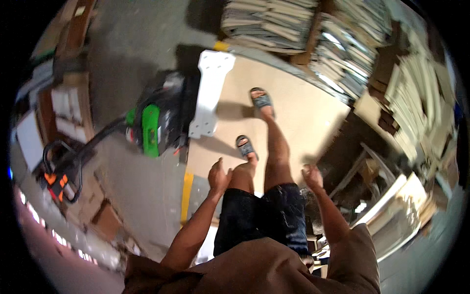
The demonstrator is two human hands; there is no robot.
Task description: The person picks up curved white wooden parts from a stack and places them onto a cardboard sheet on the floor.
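My left hand (219, 177) hangs beside my left knee, its thumb apart from the fingers and nothing in its grasp. On the other side, my right hand (312, 176) is held out by my right knee, slightly blurred, with loosely bent fingers and no object visible in it. Neither hand touches anything. Under my sandalled feet lies a large tan board (298, 117). A long white plate with holes and wider ends (210, 93) is along the board's left side, beyond my left hand.
At the left stands a black and green pallet truck (152, 130), its handle (61, 171) reaching outward. Stacks of pale panels (269, 22) line the far side, with more leaning strips (416, 93) at the right. A yellow floor line (186, 196) runs near my left forearm.
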